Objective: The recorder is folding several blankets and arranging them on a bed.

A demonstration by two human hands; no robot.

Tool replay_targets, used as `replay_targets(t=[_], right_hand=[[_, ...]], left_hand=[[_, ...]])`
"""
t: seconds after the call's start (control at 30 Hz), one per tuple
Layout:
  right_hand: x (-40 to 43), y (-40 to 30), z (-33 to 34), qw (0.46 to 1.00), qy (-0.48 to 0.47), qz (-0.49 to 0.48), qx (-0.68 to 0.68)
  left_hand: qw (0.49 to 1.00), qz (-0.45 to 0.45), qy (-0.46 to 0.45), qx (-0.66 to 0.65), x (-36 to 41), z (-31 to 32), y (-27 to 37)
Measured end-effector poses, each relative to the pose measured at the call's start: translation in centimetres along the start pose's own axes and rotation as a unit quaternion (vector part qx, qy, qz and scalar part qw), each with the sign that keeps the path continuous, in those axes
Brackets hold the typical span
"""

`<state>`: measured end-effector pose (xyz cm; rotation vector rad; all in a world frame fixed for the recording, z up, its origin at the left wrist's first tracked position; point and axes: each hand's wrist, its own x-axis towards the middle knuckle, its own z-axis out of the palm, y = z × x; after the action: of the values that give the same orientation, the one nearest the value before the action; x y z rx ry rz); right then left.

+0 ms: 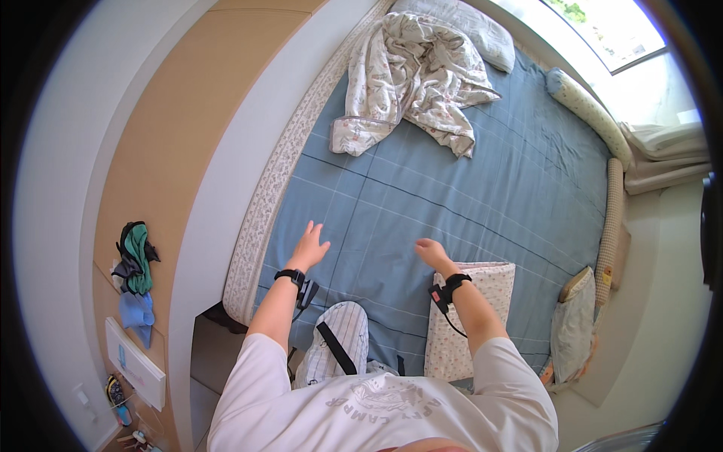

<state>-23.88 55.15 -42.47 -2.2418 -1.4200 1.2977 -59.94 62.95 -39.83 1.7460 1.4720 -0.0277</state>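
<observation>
My left hand (309, 247) hovers over the blue checked bed sheet (395, 209), near the bed's left edge, with its fingers apart and nothing in it. Over the same sheet, to the right, is my right hand (432, 252); its fingers are curled or pointing down, and their inner side is hidden. Below my right wrist lies a folded white quilt (452, 344) with a small print, partly covered by my forearm. Between my arms, close to my body, rests a striped padded item (339, 333) with a black strap. Both wrists wear black straps with small cabled devices.
A crumpled floral quilt (406, 85) and a pillow (469, 28) lie at the far end. Long bolsters (587, 113) line the right side by the window. A grey-white cushion (573, 327) is at the lower right. On the left, a tan ledge (186, 113) holds cloths (135, 260).
</observation>
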Motion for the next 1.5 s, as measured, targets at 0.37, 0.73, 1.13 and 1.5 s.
replay_targets(t=[0.37,0.73,1.13,1.5], right_hand=[[-1.9,7.1,4.4,0.984,-0.087,0.055,-0.144],[-10.8,2.4,3.0,0.999,-0.039,0.014,0.01],[-10.7,-0.1,3.5,0.999,-0.032,-0.004,0.04],[-8.1,-8.0,-0.8,0.751,0.045,0.15,0.641]], left_hand=[[0.995,0.033,0.044,0.083,12.2,-2.3,4.9],[0.989,-0.017,0.03,0.144,24.5,-2.7,7.3],[0.829,-0.091,0.202,-0.514,21.7,-4.9,10.3],[0.872,0.063,-0.437,-0.212,-12.5,-2.7,11.2]])
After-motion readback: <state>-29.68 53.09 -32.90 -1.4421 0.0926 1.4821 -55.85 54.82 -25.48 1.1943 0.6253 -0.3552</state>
